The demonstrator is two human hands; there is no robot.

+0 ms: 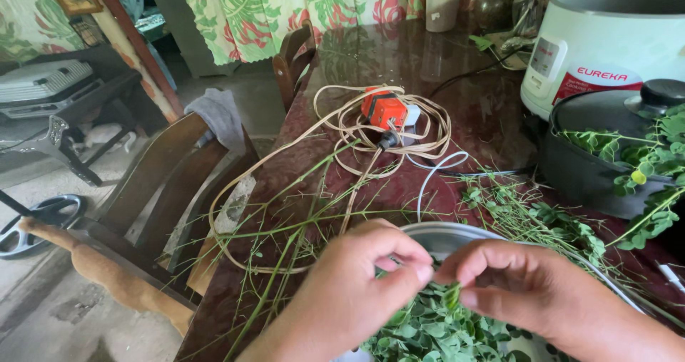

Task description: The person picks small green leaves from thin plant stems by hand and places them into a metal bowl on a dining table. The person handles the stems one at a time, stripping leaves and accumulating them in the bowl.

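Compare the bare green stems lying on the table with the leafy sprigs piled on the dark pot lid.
The bare stems are stripped, thin and spread flat across the dark red table; the leafy sprigs still carry small round leaves. The stems fan out loosely on the tabletop, while the sprigs are heaped on the dark pot lid. Both are green and look like the same plant.

Bare stems (300,219), coiled cord (357,130) ahead.

Dark glossy table (399,55), wooden chairs (171,176), floral curtain (285,2), grey concrete floor (43,312) in daylight.
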